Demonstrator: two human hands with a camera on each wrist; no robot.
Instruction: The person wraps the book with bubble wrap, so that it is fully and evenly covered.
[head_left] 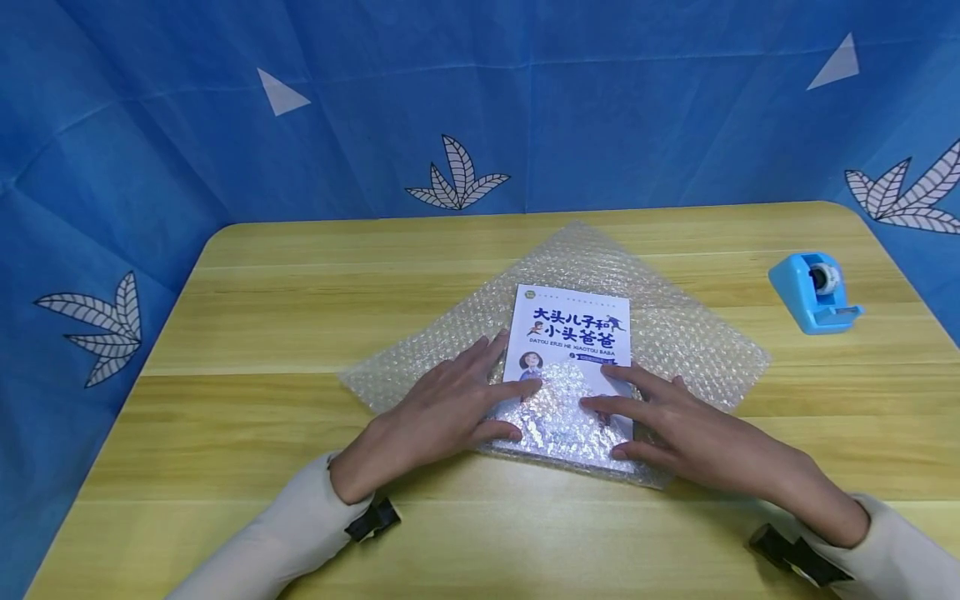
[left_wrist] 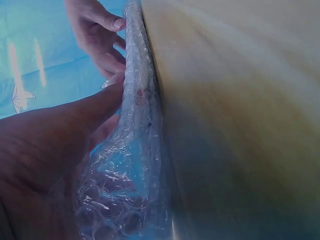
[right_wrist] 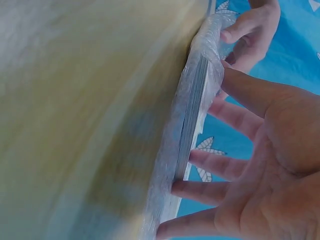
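Observation:
A white book (head_left: 567, 329) with blue Chinese lettering lies on a sheet of bubble wrap (head_left: 675, 325), which is turned like a diamond on the table. The near part of the wrap is folded up over the book's lower half. My left hand (head_left: 450, 400) rests with spread fingers along the book's left side, on the folded wrap. On the other side, my right hand (head_left: 682, 425) touches the covered lower right of the book with its fingers apart. In the right wrist view, the page edges (right_wrist: 192, 120) show between layers of wrap beside the fingers.
A blue tape dispenser (head_left: 813, 292) with a roll in it stands at the right rear of the wooden table (head_left: 285, 317). Blue cloth (head_left: 360, 108) with white leaf prints hangs behind the table and at its sides.

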